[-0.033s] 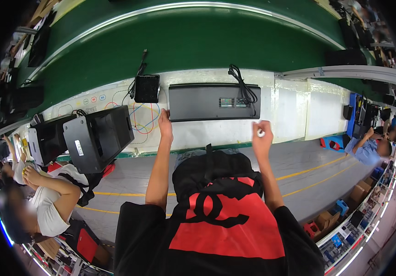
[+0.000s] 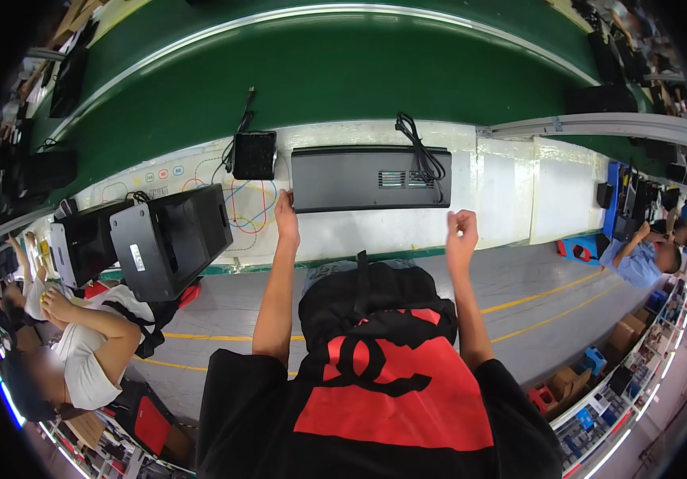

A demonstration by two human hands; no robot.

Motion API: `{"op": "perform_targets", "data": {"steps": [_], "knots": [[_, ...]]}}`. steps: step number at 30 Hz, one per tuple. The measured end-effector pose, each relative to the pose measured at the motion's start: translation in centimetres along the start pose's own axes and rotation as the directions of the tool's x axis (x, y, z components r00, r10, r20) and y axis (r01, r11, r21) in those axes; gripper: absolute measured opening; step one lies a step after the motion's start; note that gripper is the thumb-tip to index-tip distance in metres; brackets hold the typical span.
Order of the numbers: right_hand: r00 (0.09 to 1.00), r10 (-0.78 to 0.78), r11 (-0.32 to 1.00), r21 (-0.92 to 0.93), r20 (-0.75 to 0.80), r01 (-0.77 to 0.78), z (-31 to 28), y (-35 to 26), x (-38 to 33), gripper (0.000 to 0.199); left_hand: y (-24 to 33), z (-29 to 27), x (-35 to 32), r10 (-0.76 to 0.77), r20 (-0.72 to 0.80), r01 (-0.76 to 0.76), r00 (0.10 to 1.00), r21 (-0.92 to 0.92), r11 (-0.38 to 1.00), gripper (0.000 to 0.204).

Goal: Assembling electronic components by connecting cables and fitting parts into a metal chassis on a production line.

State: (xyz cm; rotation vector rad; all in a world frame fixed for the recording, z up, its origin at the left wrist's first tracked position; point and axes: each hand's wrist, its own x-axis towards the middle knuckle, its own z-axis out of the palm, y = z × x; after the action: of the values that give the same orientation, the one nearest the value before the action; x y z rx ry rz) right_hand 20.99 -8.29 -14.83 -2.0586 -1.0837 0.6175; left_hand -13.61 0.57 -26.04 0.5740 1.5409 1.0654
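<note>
A long dark grey electronic case (image 2: 335,180) lies across the white work surface in front of me. It has two small vent openings towards its right side, and a bundled black cable (image 2: 431,162) rests over that end. My left hand (image 2: 286,219) grips the case's near left corner, with the fingertips partly hidden. Off the near right corner, my right hand (image 2: 461,231) is held apart from the case, its fingers curled inward. Whatever it may hold cannot be made out.
A black square block (image 2: 255,155) with a cable sits left of the case. Two black open-framed units (image 2: 140,251) stand further left, near a person in a white shirt (image 2: 92,359). A green belt (image 2: 319,80) runs behind the white surface (image 2: 503,191). A metal rail (image 2: 599,124) is at right.
My right hand has moved slightly right, away from the case's corner. A small white round thing seen in it before no longer shows. The case has shifted very slightly left.
</note>
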Motion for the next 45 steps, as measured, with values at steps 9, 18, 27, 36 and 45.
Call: {"op": "perform_targets", "data": {"steps": [9, 18, 27, 36, 45], "knots": [[0.758, 0.491, 0.626, 0.432, 0.429, -0.649, 7.9, 9.7, 4.8, 0.052, -1.3, 0.1, 0.8, -0.089, 0.000, 0.085, 0.996, -0.293, 0.952, 0.045], [0.913, 0.344, 0.664, 0.630, 0.220, -0.402, -2.2, -1.0, 7.9, 0.059, 9.4, 4.7, -5.5, 0.124, -0.021, -0.116, 0.992, 0.232, 0.966, 0.036], [0.931, 0.268, 0.813, 0.461, 0.247, -0.357, -0.1, -0.7, 9.3, 0.037, 6.2, 3.3, -4.4, 0.055, -0.059, -0.054, 0.997, 0.006, 0.999, 0.036], [0.980, 0.198, 0.776, 0.610, 0.011, -0.163, -5.0, -8.0, 6.2, 0.017, 18.3, 10.0, -14.9, 0.150, 0.245, -0.090, 0.958, -0.240, 0.967, 0.013], [0.810, -0.580, 0.573, 0.752, 0.091, 0.326, -9.9, -22.7, 1.1, 0.017, 24.7, 14.2, -21.2, 0.297, 0.631, 0.046, 0.716, -0.468, 0.882, 0.023]]}}
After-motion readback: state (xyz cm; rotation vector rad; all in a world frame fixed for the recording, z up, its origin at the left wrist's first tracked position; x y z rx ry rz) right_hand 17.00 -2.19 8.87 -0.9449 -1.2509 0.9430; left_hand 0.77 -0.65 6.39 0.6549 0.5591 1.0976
